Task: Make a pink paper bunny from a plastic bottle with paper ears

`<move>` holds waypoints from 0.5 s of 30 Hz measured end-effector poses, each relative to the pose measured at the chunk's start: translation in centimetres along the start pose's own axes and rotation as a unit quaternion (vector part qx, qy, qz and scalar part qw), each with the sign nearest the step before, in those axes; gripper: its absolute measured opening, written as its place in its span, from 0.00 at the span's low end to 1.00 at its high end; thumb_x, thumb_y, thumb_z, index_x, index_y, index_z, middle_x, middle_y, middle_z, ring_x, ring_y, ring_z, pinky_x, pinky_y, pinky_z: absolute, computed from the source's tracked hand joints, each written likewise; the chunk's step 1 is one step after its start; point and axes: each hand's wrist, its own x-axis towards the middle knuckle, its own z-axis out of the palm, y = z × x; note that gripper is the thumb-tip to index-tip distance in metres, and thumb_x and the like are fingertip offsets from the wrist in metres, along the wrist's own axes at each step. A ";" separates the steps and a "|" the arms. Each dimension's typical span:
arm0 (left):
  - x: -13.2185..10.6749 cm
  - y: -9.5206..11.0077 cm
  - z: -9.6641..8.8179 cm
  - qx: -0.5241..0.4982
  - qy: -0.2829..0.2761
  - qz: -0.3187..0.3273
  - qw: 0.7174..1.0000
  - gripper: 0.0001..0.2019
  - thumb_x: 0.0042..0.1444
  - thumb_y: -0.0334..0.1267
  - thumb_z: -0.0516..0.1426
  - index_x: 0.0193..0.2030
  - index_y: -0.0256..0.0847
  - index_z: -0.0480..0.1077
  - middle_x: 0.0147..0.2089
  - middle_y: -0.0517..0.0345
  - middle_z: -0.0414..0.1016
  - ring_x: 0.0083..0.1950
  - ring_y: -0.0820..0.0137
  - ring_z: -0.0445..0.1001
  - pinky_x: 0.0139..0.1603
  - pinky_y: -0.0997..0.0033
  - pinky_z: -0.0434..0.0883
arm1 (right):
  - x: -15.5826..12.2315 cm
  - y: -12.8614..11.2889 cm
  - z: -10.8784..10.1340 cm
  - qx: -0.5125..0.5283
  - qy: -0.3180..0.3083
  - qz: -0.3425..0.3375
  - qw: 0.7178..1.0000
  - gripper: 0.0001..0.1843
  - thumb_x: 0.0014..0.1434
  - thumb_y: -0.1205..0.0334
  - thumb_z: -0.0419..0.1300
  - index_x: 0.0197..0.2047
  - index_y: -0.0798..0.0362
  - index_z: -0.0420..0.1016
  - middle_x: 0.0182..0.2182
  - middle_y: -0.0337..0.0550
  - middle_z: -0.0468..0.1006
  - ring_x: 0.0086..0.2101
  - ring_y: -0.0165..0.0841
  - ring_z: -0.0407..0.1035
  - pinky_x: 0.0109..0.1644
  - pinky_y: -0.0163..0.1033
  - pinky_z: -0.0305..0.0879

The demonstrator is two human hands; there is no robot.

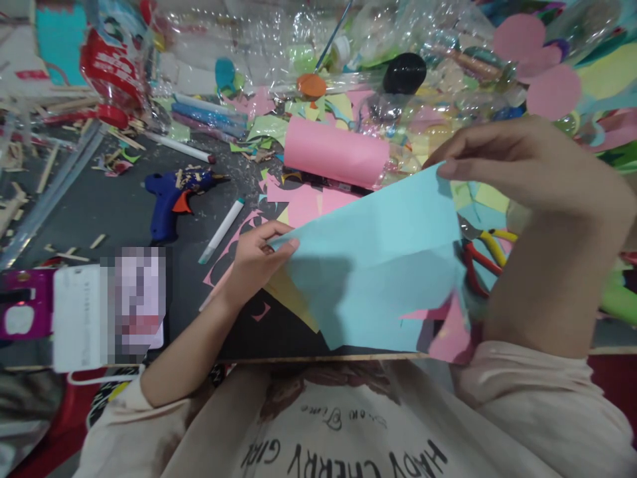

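A light blue sheet of paper (378, 265) is stretched between both my hands, its lower part resting over the dark table near the front edge. My left hand (261, 255) pinches its upper left corner between thumb and fingers. At the upper right corner, my right hand (492, 159) pinches it the same way, raised higher than the left. Just beyond the sheet lies a pink paper roll (336, 153). Pink paper scraps (452, 325) touch the sheet's lower right, and yellow paper (291, 299) sticks out under its left side.
Pliers (482, 252) with red and yellow handles lie beside my right forearm. Left of my left hand are a white marker (222, 229), a blue glue gun (174, 199) and a white power bank (77, 318). Plastic bottles, including a red-labelled one (112, 66), and paper scraps crowd the back.
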 end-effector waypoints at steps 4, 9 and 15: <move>-0.2 0.7 -0.1 0.059 -0.066 0.056 0.995 0.10 0.54 0.43 0.58 0.27 0.40 0.70 0.25 0.62 0.67 0.29 0.73 0.62 0.31 0.73 0.61 | 0.5 -0.2 1.5 0.070 -0.027 -0.011 0.997 0.09 0.59 0.61 0.61 0.28 0.50 0.70 0.23 0.35 0.68 0.27 0.27 0.61 0.30 0.38 0.57; 0.2 0.3 0.1 0.061 0.007 0.034 0.998 0.09 0.56 0.42 0.57 0.29 0.41 0.72 0.28 0.61 0.70 0.32 0.71 0.65 0.37 0.73 0.64 | 0.7 -0.2 2.2 0.120 -0.032 0.000 0.992 0.05 0.60 0.60 0.61 0.33 0.50 0.74 0.24 0.35 0.69 0.28 0.27 0.65 0.32 0.37 0.61; 0.7 -0.8 0.2 -0.115 0.133 -0.001 0.984 0.11 0.59 0.48 0.57 0.39 0.43 0.71 0.33 0.60 0.71 0.36 0.70 0.69 0.37 0.73 0.65 | 0.7 0.5 1.4 0.184 0.231 -0.035 0.955 0.05 0.55 0.69 0.62 0.29 0.49 0.75 0.23 0.35 0.71 0.22 0.26 0.63 0.28 0.38 0.61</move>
